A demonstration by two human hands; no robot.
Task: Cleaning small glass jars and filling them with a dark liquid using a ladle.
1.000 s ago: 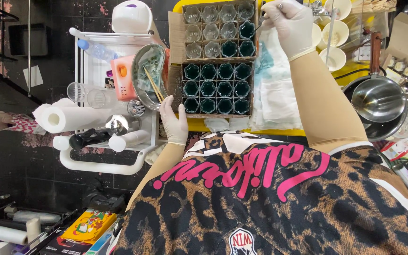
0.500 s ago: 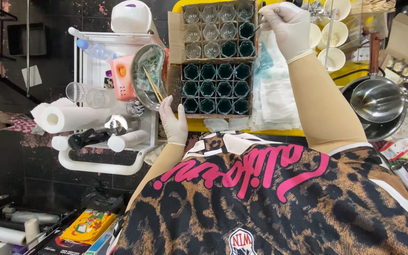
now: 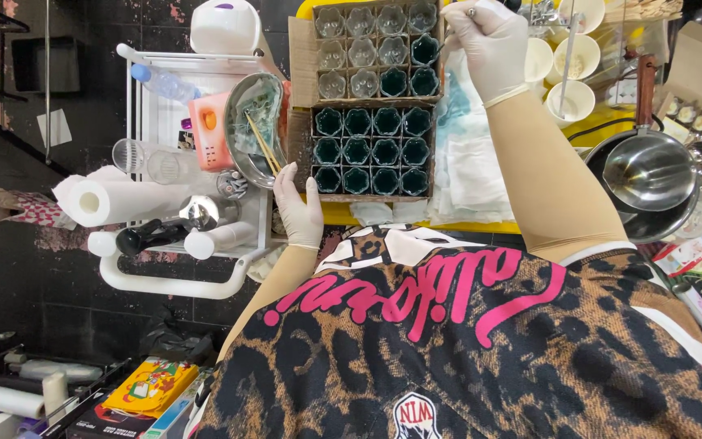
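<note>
A cardboard box (image 3: 301, 57) on a yellow table holds a grid of small glass cups (image 3: 371, 150). Several are filled dark green and the far ones are clear. My left hand (image 3: 298, 207), in a white glove, lies flat against the box's near left corner with its fingers straight. My gloved right hand (image 3: 489, 49) is raised over the box's far right corner. It pinches a thin stick-like tool (image 3: 448, 42), most of which is hidden by the fingers.
A metal bowl (image 3: 253, 130) with chopsticks leans on a white trolley (image 3: 172, 284) at the left, along with a paper towel roll (image 3: 115, 203) and bottles. White cups (image 3: 570, 102) and stacked metal pans (image 3: 652, 171) stand at the right. White cloths (image 3: 473, 154) lie beside the box.
My right hand has shifted slightly over the far right cups. The left hand has stayed at the box's corner.
</note>
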